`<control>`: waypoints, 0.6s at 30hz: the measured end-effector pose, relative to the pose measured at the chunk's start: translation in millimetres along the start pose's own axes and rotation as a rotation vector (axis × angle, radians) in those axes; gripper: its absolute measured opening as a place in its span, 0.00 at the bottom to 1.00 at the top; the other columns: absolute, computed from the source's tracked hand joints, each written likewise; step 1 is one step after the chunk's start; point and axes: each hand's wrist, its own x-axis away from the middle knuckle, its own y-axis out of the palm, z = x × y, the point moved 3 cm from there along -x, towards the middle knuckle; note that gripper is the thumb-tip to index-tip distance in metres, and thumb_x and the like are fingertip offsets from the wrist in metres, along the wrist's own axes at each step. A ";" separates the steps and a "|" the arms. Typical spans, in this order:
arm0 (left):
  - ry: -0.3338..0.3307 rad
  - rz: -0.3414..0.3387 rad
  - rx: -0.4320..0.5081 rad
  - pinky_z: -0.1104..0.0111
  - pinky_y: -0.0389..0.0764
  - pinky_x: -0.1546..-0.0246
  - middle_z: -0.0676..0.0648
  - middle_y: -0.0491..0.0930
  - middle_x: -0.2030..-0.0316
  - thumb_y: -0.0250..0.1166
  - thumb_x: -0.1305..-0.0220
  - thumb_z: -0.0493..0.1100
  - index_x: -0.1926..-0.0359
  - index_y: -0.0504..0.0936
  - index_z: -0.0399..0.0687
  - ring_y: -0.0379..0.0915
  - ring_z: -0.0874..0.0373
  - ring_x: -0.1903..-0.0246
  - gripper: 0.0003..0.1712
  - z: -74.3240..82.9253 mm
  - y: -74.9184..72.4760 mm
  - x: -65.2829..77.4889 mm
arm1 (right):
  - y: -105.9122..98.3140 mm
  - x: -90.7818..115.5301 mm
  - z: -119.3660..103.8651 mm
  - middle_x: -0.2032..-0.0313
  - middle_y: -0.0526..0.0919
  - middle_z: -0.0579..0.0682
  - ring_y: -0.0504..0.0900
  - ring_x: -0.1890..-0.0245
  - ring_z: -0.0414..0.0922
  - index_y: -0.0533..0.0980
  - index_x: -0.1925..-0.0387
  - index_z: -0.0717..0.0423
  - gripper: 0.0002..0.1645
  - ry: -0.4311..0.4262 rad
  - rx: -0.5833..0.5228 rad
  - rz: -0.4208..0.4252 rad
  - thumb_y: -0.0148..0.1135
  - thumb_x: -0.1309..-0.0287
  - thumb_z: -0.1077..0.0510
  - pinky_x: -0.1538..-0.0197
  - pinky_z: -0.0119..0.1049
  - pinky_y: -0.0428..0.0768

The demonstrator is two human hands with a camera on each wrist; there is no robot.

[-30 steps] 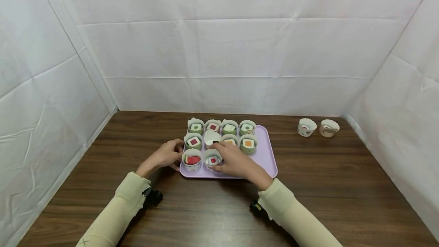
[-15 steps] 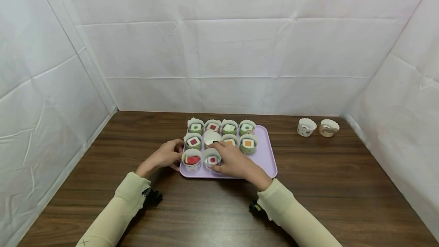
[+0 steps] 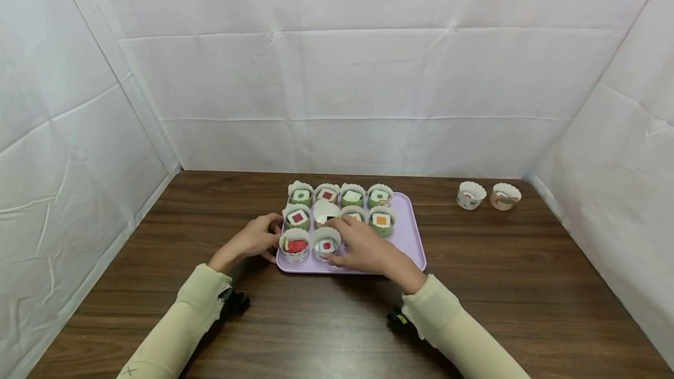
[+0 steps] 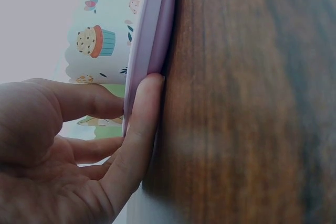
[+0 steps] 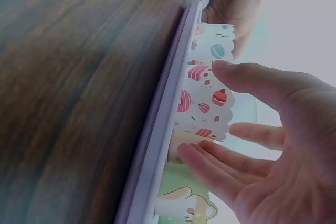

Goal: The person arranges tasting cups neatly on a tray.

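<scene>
A lilac tray carries several paper baking cups with sushi-like pieces in them. At its left edge my left hand grips the rim; in the left wrist view one finger lies along the underside. My right hand is beside a front-row paper cup holding a white piece with a red centre. In the right wrist view the thumb and fingers are spread around this pink-patterned cup, the thumb tip at its wall. To its left stands a paper cup with a red-topped piece.
Two more paper cups, one white and one tan, stand at the back right of the brown wooden table. White sheeting hangs behind the table and along both sides.
My right hand has loosened from the front-row paper cup and shifted slightly to the right. My left hand stays at the tray's edge, and the tray has not visibly moved.
</scene>
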 end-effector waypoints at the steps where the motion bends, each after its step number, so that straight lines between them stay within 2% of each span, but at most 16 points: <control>1: -0.005 0.002 0.003 0.61 0.91 0.72 0.36 0.73 0.56 0.54 0.29 0.31 0.29 0.62 0.26 0.80 0.54 0.67 0.30 -0.1 0.0 -0.1 | -0.6 1.0 -0.2 0.42 0.79 0.57 0.80 0.50 0.51 0.72 0.32 0.53 0.41 -0.002 0.003 -0.002 0.77 0.43 0.47 0.47 0.50 0.82; 4: -0.006 0.004 0.006 0.61 0.91 0.71 0.36 0.73 0.56 0.54 0.29 0.31 0.28 0.62 0.26 0.80 0.54 0.67 0.30 -0.2 -0.1 -0.4 | -3.9 5.1 -1.0 0.42 0.79 0.57 0.79 0.53 0.49 0.71 0.31 0.54 0.41 -0.012 -0.004 -0.005 0.76 0.43 0.48 0.49 0.48 0.82; 8: -0.007 0.007 0.009 0.61 0.91 0.71 0.36 0.73 0.56 0.53 0.29 0.31 0.28 0.63 0.27 0.79 0.54 0.67 0.30 -0.4 -0.6 -1.0 | -14.6 13.4 1.6 0.39 0.78 0.59 0.81 0.47 0.52 0.71 0.32 0.55 0.41 -0.040 -0.031 0.024 0.77 0.43 0.49 0.45 0.49 0.83; 10: -0.006 0.005 0.008 0.61 0.91 0.71 0.36 0.73 0.55 0.53 0.29 0.31 0.29 0.63 0.27 0.79 0.54 0.67 0.30 -0.6 -0.9 -1.1 | -22.3 17.9 6.4 0.40 0.79 0.59 0.83 0.48 0.53 0.71 0.32 0.56 0.40 -0.060 -0.050 0.044 0.76 0.43 0.49 0.46 0.47 0.85; 15: -0.003 0.008 0.008 0.61 0.91 0.71 0.36 0.73 0.55 0.53 0.30 0.31 0.29 0.63 0.26 0.79 0.54 0.66 0.30 -1.7 -1.3 -1.0 | -47.5 27.2 29.7 0.44 0.82 0.60 0.86 0.50 0.54 0.71 0.33 0.61 0.40 -0.100 -0.110 0.129 0.76 0.42 0.51 0.48 0.44 0.89; 18: -0.004 0.011 0.010 0.61 0.91 0.71 0.36 0.73 0.56 0.53 0.31 0.30 0.29 0.63 0.26 0.79 0.54 0.66 0.30 -2.0 -0.6 -0.8 | -63.7 31.9 50.5 0.44 0.82 0.61 0.85 0.47 0.56 0.71 0.33 0.63 0.40 -0.068 -0.134 0.197 0.77 0.43 0.53 0.47 0.46 0.89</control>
